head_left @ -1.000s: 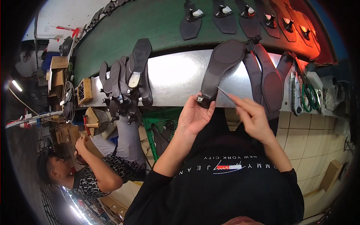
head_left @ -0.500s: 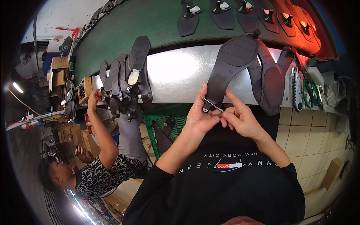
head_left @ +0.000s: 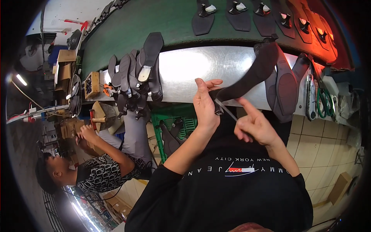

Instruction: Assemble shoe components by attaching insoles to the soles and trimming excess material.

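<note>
A dark sandal sole [head_left: 247,79] is tilted edge-on above the bench, its narrow end by my left hand [head_left: 205,104]. That hand is closed around this end, thumb raised and fingers partly hidden behind the sole. A thin silver metal tool [head_left: 228,110] runs slantwise from the sole's narrow end toward my right hand [head_left: 255,124]. My right hand has its index finger stretched toward the sole and its other fingers curled at the tool's near end. Just beyond, more dark sandals [head_left: 286,87] lie on the metal bench top [head_left: 185,69].
Sandals [head_left: 123,77] are heaped at the bench's left, beside a wooden box [head_left: 92,84]. A utility knife [head_left: 310,96] and green-handled scissors [head_left: 324,102] lie at right. Sandals line the green surface [head_left: 170,23]. A co-worker [head_left: 104,170] sits at left near a green crate [head_left: 156,120].
The sole has turned from bottom-facing to edge-on. My right hand has moved right and down, away from my left hand. The co-worker's hand has left the sandal heap and come lower.
</note>
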The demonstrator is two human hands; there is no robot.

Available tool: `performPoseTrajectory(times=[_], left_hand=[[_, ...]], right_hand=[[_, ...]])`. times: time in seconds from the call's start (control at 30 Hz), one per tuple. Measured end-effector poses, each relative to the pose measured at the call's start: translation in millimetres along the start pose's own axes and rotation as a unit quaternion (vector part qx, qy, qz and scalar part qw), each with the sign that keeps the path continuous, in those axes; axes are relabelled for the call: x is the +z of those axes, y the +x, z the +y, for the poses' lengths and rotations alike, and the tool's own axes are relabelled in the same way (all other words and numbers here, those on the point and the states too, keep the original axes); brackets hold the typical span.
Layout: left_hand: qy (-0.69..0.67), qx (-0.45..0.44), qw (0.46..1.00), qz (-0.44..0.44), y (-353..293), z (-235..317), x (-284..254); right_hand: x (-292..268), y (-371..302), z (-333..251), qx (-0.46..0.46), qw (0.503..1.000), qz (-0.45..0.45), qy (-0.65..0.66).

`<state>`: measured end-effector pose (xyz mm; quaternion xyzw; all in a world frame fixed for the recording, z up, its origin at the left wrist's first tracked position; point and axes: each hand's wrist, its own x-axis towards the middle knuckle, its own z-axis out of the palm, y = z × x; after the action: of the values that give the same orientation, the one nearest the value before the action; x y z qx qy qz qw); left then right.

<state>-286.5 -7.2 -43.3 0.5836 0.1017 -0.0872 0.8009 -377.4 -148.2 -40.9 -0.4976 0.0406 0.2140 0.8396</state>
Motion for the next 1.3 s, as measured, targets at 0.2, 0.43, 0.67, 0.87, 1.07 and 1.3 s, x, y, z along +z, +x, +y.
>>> performPoseTrajectory(times=[0.2,0.43,0.67,0.87,1.07,1.3], left_hand=[[0.068,0.133,0.989,-0.014,3.2,-2.4,-6.5],[0.087,0.137,0.987,-0.011,5.1,7.9,-7.2],[0.097,0.104,0.990,-0.010,0.8,11.9,-6.7],[0.095,0.024,0.995,-0.006,7.2,14.3,-11.8],[-0.194,-0.259,0.944,-0.056,17.6,18.5,-10.7],[-0.378,-0.338,0.857,-0.094,12.1,0.0,-4.8]], right_hand=[[12.0,6.6,4.2,0.019,0.998,0.036,0.040],[-2.4,8.8,-5.1,-0.009,0.972,-0.018,0.234],[14.4,13.5,4.1,-0.231,0.893,0.156,-0.355],[23.9,11.6,7.2,-0.318,0.846,0.126,-0.409],[20.8,8.1,2.1,-0.292,0.843,0.140,-0.429],[21.0,12.4,4.1,-0.255,0.814,0.212,-0.477]])
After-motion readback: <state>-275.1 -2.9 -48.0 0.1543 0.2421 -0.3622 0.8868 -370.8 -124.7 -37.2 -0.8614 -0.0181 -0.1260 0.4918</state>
